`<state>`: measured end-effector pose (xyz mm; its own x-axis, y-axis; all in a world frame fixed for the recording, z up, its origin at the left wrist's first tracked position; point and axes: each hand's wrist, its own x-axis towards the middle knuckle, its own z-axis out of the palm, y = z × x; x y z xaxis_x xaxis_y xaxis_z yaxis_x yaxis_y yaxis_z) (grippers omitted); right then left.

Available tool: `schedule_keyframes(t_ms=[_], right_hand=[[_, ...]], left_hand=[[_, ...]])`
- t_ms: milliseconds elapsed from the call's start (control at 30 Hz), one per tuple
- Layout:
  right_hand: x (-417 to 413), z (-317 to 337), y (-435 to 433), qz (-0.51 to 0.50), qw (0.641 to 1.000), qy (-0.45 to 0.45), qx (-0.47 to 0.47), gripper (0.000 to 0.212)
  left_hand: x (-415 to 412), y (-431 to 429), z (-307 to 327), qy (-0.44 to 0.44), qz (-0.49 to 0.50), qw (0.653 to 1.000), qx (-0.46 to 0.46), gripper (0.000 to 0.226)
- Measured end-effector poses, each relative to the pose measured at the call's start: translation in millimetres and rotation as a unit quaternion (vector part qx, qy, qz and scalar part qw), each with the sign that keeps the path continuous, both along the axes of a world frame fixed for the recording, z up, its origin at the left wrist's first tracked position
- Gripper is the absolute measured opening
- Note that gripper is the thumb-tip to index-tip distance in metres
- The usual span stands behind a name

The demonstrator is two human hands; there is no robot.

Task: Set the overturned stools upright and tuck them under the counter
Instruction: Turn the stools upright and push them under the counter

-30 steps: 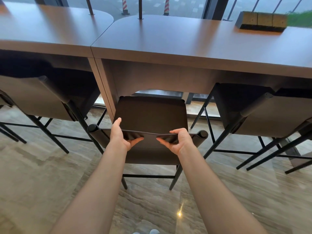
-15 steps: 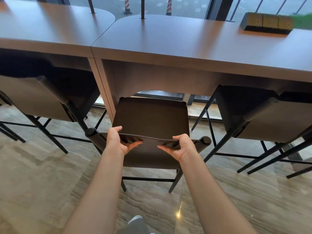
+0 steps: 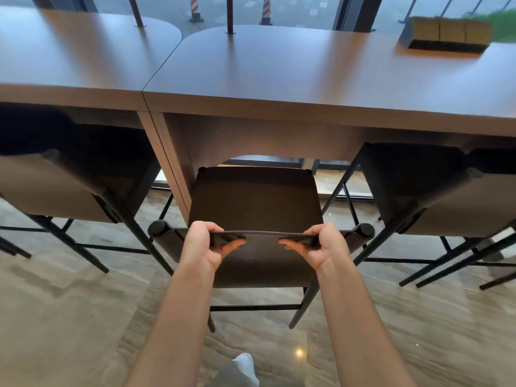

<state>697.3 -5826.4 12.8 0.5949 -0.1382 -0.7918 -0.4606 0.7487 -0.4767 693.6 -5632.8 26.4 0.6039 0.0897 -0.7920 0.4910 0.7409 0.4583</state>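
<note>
A dark brown stool (image 3: 255, 201) with thin black legs stands upright in front of me, its seat pointing toward the wooden counter (image 3: 279, 79). The front of the seat sits just short of the counter's front edge. My left hand (image 3: 202, 245) grips the top rim of the low backrest on its left side. My right hand (image 3: 324, 247) grips the same rim on its right side, thumbs toward me and fingers curled over the far side.
A matching stool (image 3: 69, 188) stands tucked under the counter on the left, another (image 3: 446, 196) on the right. A counter support panel (image 3: 170, 163) drops to the floor just left of the held stool. A planter box (image 3: 446, 34) sits on the counter's far right. My foot (image 3: 245, 367) shows below.
The stool has slid forward toward the counter with both hands on its backrest. My view has come closer, and my foot has stepped into sight at the bottom.
</note>
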Motion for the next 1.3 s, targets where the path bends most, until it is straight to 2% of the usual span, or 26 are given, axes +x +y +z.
schedule_keyframes(t_ms=[300, 767, 1300], right_hand=[[41, 16, 3, -0.002, 0.998, -0.043, -0.036, 0.025], [137, 53, -23, 0.034, 0.995, -0.075, -0.063, 0.021], [203, 46, -76, 0.003, 0.988, -0.149, -0.051, 0.023]], left_hand=[[41, 2, 16, -0.026, -0.005, 1.0, 0.002, 0.018], [128, -35, 38, -0.088, 0.049, 0.994, 0.048, 0.019], [205, -82, 42, -0.151, 0.012, 0.986, 0.065, 0.02]])
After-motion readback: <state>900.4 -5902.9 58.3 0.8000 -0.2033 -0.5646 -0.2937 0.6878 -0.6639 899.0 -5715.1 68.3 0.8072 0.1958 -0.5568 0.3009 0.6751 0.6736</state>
